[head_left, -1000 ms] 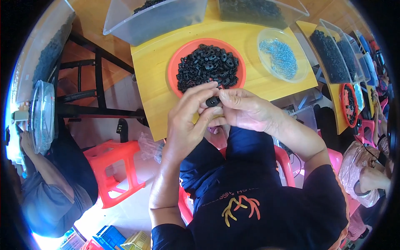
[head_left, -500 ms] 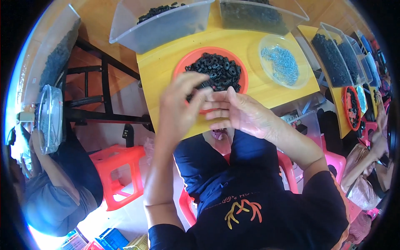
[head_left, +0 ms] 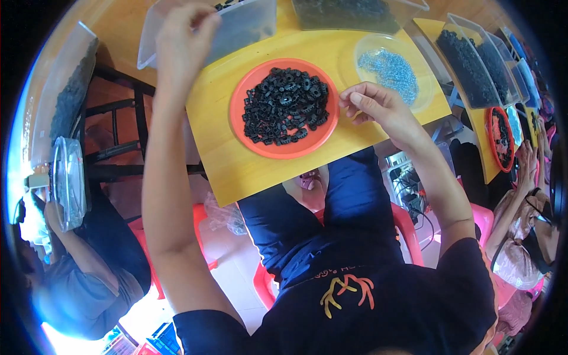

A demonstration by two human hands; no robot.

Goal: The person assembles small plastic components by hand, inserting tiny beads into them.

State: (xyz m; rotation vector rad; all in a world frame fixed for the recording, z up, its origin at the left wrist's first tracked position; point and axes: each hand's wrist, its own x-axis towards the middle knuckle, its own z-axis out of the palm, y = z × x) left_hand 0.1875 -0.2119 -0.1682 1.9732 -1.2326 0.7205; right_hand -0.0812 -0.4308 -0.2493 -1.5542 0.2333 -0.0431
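Observation:
An orange plate (head_left: 239, 133) on the yellow table holds a heap of small black plastic parts (head_left: 287, 103). My left hand (head_left: 184, 36) is raised over the near left side of a clear plastic bin (head_left: 245, 32) at the back. Its fingers are curled toward the thumb; whatever they hold, if anything, is hidden. Between the plate and a clear round bowl (head_left: 360, 53) is my right hand (head_left: 378, 107), thumb and fingers drawn together in a pinch. I cannot make out anything in that pinch. Small clear bluish pieces (head_left: 393, 74) lie in the bowl.
Another clear bin (head_left: 349, 21) of dark parts stands at the table's back edge. More bins (head_left: 473, 65) and an orange plate (head_left: 496, 142) sit on a table to the right. People work on both sides. A black metal frame (head_left: 118, 106) stands at left.
My hands, earlier close together over the plate's near edge, have parted. The left has gone up and left to the bin; the right has moved right and its fingers have closed.

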